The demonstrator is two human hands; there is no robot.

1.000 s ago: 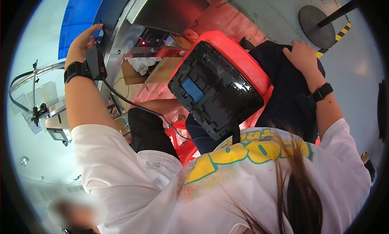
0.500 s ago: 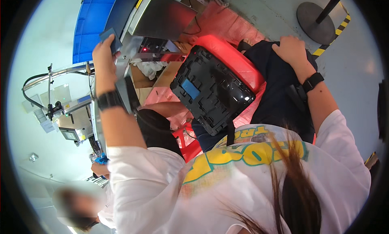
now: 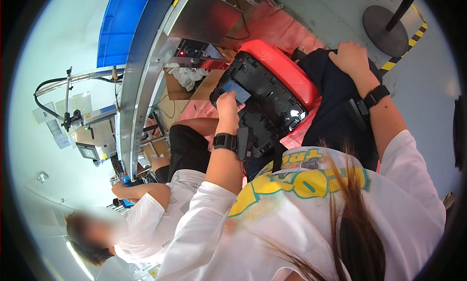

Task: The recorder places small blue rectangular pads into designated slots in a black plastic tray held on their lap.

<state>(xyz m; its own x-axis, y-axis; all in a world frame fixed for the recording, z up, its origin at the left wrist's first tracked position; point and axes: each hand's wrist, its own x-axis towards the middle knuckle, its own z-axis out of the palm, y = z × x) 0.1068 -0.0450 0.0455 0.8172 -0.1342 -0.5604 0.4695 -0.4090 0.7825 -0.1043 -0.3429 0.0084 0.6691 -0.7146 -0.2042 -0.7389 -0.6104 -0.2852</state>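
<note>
My left hand (image 3: pixel 227 107) pinches a flat, dark blue rectangular plate (image 3: pixel 237 92) by its lower end. The plate is over the far left part of a black moulded plastic tray (image 3: pixel 268 89) with several recesses. Whether the plate touches the tray I cannot tell. A black band with a small box sits on my left wrist. My right hand (image 3: pixel 351 58) lies over the dark trouser leg (image 3: pixel 318 72) at the knee, fingers stretched out and holding nothing.
Under the tray is a red plastic support (image 3: pixel 292 72). To the left run a metal rail (image 3: pixel 146 57), a blue bin (image 3: pixel 124 28) and a steel box (image 3: pixel 202 16). A co-worker (image 3: pixel 155 203) sits at the left. A black post base (image 3: pixel 385 30) stands far right.
My left hand has come from beside the blue bin, right and nearer, to over the tray with the plate in it. The blue piece seen in the tray is now covered. My right hand stays put.
</note>
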